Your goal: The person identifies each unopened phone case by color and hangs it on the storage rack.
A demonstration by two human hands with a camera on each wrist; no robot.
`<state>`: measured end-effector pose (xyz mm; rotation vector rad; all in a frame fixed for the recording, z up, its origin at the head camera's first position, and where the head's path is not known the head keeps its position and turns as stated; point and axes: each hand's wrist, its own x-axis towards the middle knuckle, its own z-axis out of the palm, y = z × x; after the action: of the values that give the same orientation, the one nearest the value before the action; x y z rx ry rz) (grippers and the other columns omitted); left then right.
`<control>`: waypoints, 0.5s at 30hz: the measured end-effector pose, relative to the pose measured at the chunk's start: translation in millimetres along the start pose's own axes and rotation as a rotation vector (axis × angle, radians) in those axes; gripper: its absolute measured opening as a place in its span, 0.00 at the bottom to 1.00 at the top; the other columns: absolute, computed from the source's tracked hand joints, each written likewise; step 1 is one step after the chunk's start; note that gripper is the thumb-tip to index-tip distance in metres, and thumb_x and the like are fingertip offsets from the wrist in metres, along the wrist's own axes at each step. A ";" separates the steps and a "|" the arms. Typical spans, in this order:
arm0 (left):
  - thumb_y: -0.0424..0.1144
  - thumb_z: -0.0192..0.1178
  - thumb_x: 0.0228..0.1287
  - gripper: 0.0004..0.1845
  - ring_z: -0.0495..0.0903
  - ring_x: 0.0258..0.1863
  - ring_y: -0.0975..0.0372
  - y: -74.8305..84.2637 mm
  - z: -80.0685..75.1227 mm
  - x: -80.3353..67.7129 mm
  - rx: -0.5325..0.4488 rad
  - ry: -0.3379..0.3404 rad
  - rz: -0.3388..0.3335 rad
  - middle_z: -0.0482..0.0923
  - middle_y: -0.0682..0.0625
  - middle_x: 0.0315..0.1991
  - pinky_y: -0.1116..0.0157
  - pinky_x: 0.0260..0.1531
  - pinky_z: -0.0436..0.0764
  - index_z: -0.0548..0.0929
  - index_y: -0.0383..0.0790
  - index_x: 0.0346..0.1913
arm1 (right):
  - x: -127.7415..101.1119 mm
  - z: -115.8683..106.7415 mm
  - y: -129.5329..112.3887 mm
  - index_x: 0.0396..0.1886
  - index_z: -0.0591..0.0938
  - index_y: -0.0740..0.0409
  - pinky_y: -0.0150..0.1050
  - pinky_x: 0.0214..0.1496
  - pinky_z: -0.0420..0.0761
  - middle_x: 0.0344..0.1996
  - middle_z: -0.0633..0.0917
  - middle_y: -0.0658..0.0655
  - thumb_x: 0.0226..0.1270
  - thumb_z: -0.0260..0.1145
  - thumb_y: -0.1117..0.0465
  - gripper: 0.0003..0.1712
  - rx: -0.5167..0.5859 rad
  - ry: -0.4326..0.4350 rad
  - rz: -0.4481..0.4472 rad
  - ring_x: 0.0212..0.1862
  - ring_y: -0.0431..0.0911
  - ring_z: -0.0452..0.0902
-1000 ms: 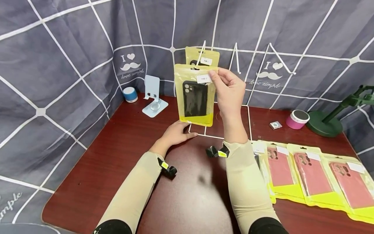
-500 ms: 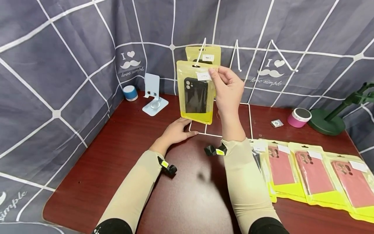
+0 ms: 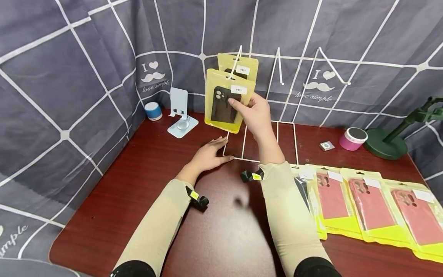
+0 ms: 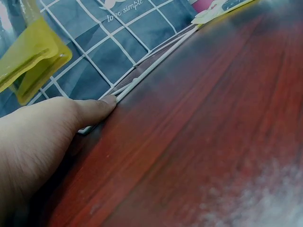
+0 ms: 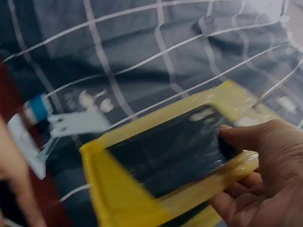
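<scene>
My right hand (image 3: 257, 115) grips the right side of a clear-and-yellow zip bag (image 3: 209, 102) with a black phone case (image 3: 221, 109) inside, thumb across the case and fingers behind. The bag's top hole sits at the tip of the left hook (image 3: 238, 57) of a white wire display rack (image 3: 295, 142). A second similar bag (image 3: 254, 63) hangs further back on that hook. At the rack's front left corner, my left hand (image 3: 207, 156) rests on the table, its thumb (image 4: 97, 111) against the base wire in the left wrist view.
Several bagged phone cases (image 3: 372, 204), mostly pink, lie at the right. Behind them are a pink speaker (image 3: 351, 142), a small square gadget (image 3: 326, 146) and a green stand (image 3: 385, 144). A pale blue phone stand (image 3: 180, 115) and a blue speaker (image 3: 153, 111) stand at the back left.
My right hand has shifted from the bag's upper right corner down to its side, thumb now over the case. The bag has risen slightly and tilted. My left hand has stayed in place.
</scene>
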<state>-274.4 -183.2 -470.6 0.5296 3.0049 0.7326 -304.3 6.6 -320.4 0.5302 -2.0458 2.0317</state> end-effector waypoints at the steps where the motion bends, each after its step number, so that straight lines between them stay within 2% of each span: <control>1: 0.71 0.56 0.64 0.47 0.52 0.78 0.57 0.0 0.1 0.3 0.004 0.002 0.003 0.57 0.53 0.78 0.54 0.75 0.56 0.63 0.46 0.78 | 1.8 0.5 5.7 0.43 0.87 0.61 0.37 0.39 0.84 0.33 0.90 0.55 0.60 0.77 0.56 0.16 -0.021 -0.002 0.011 0.35 0.42 0.84; 5: 0.71 0.56 0.64 0.47 0.55 0.77 0.54 -0.4 1.2 1.1 0.013 0.020 0.023 0.59 0.50 0.77 0.54 0.74 0.58 0.65 0.44 0.77 | 7.5 -1.5 29.0 0.38 0.87 0.61 0.33 0.34 0.78 0.31 0.90 0.53 0.60 0.77 0.54 0.15 -0.091 0.027 0.036 0.32 0.39 0.80; 12: 0.70 0.57 0.64 0.46 0.56 0.77 0.54 0.2 2.4 1.4 0.018 0.028 0.028 0.60 0.48 0.77 0.54 0.74 0.58 0.66 0.43 0.76 | 11.8 -14.8 50.7 0.47 0.86 0.58 0.32 0.40 0.76 0.42 0.90 0.55 0.66 0.73 0.51 0.17 -0.220 0.054 0.030 0.41 0.39 0.82; 15: 0.71 0.57 0.63 0.47 0.56 0.77 0.54 0.2 1.9 1.6 0.023 0.026 0.019 0.60 0.48 0.77 0.54 0.74 0.58 0.66 0.44 0.76 | 12.4 -15.7 52.3 0.44 0.85 0.58 0.32 0.36 0.74 0.38 0.91 0.55 0.68 0.70 0.49 0.17 -0.262 0.073 0.018 0.35 0.39 0.79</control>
<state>-275.7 -181.7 -472.0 0.5538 3.0401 0.7118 -337.8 20.2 -363.1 0.3830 -2.2324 1.7261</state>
